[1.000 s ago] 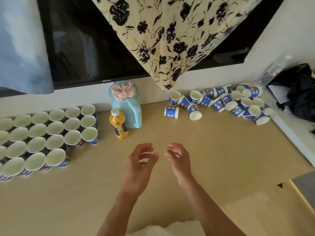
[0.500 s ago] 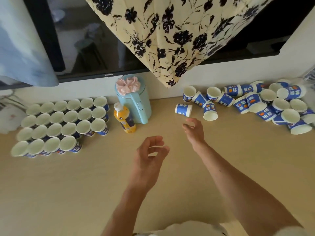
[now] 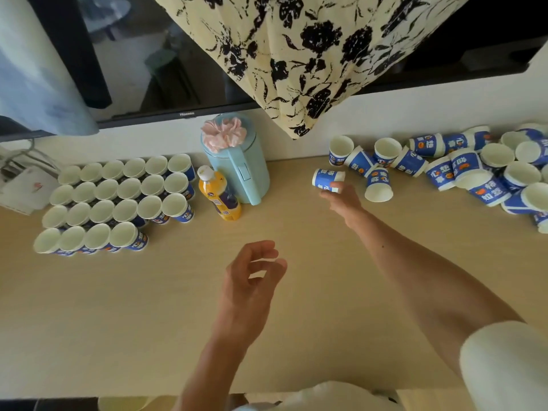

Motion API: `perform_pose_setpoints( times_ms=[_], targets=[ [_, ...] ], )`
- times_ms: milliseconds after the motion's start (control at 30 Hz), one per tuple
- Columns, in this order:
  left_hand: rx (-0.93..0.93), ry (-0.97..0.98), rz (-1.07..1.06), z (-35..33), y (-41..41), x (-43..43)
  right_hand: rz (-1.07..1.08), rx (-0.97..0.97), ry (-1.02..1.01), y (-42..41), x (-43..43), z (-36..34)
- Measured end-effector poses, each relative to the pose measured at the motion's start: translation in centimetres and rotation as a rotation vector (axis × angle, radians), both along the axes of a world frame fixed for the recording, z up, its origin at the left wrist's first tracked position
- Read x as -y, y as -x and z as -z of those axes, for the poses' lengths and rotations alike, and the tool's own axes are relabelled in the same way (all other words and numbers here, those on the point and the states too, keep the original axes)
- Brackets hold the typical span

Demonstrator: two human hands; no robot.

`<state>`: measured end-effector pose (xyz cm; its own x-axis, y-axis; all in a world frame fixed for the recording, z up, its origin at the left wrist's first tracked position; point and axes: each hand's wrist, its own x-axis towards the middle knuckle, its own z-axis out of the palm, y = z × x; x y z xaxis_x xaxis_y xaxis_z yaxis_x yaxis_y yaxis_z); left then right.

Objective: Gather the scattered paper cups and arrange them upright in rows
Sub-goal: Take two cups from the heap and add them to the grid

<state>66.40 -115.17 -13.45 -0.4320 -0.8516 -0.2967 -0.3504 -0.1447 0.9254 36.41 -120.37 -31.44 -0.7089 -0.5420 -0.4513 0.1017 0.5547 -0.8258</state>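
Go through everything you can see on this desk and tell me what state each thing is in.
Cups in rows, upright, mouths up.
Cups in the heap, mostly tipped over.
Lone cup, on its side.
Right hand, touching lone cup; grip unclear.
Left hand, loosely curled, empty.
Bottle, upright, capped.
Jug, lid shut.
Television, off.

The pale table [image 3: 118,307] bears upright cup rows [image 3: 118,200] at left, scattered cups [image 3: 462,170] at right. A kettle [image 3: 237,170] and bottle [image 3: 218,194] stand between.
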Motion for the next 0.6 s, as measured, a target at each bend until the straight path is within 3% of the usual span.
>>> perform_pose_setpoints(
  times_ms=[233, 367, 600],
  targets=[
    [0.033, 0.005, 0.019, -0.1, 1.2, -0.3, -0.075, 0.001, 0.098, 0.2, -1.5, -0.9],
    [0.052, 0.048, 0.031, 0.2, 1.9, -0.2, -0.167, -0.103, 0.16, -0.7, -3.4, -4.3],
    [0.244, 0.296, 0.081, 1.1, 4.1, 0.7, -0.446, -0.304, 0.29, -3.3, -7.8, -11.6]
  ],
)
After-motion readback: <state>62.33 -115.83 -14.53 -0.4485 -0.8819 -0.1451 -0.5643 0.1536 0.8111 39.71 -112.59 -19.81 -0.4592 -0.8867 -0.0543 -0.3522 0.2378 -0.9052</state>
